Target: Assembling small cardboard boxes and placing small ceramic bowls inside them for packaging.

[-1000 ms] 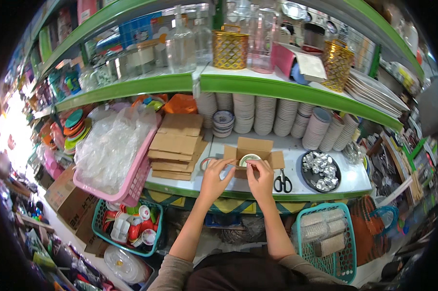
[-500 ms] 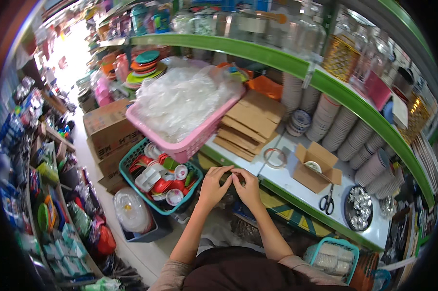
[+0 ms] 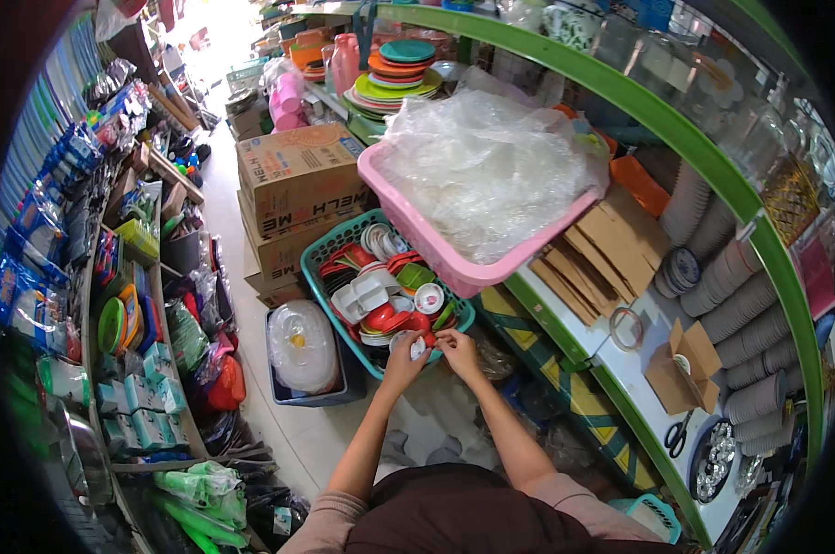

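My left hand is at the near rim of a teal plastic basket, its fingers curled in front of a small white dish. Whether it grips the dish or only overlaps it is unclear. My right hand is just beside it, thumb and fingertips pinched together. Anything between those fingertips is too small to make out. Red, white and green plastic tableware fills the basket, including a white divided tray, a round white dish and a green square dish.
A pink basket of clear plastic wrap overhangs the teal one. Cartons and a bin stand to the left. On the right shelf are flattened cardboard, a tape roll, an open box, scissors and stacked bowls.
The view has swung left, so the shelf and baskets sit further right. My hands, fingertips together before, are now slightly apart and over the teal basket's near edge.
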`<state>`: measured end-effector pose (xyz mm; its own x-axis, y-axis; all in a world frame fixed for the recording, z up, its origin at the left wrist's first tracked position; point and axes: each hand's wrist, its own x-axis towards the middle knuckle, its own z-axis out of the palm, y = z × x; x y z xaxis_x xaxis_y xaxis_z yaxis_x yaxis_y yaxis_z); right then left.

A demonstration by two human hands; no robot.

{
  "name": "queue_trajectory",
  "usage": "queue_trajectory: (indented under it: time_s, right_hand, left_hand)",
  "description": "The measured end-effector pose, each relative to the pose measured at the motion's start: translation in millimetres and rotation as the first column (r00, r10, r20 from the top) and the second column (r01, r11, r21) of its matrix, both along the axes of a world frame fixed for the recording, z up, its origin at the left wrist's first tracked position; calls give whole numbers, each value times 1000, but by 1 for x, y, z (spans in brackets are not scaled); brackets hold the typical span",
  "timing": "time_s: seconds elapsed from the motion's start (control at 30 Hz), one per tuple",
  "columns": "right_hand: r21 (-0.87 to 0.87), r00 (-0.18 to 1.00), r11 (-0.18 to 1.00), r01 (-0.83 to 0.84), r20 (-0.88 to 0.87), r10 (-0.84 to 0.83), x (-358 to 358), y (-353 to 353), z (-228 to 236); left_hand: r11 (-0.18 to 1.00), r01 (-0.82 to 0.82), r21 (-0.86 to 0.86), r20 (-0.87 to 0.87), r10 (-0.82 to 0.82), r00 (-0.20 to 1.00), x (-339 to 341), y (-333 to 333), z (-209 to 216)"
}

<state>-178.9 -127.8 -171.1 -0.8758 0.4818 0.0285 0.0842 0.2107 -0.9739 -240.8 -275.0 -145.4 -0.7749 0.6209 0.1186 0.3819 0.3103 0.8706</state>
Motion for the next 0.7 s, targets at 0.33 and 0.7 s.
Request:
queue_trajectory:
  time_s: [0.33,0.7]
  right_hand:
    - [374,966,927,-17,245,-80,-45,-37,-61]
    - [661,846,708,-249,504,-173,-43,-47,-63]
  left_hand:
    - [974,-219,-58,129,225,966,-30,-57,-103]
    - [992,-79,-99,160,94,983,-26,-46,-103]
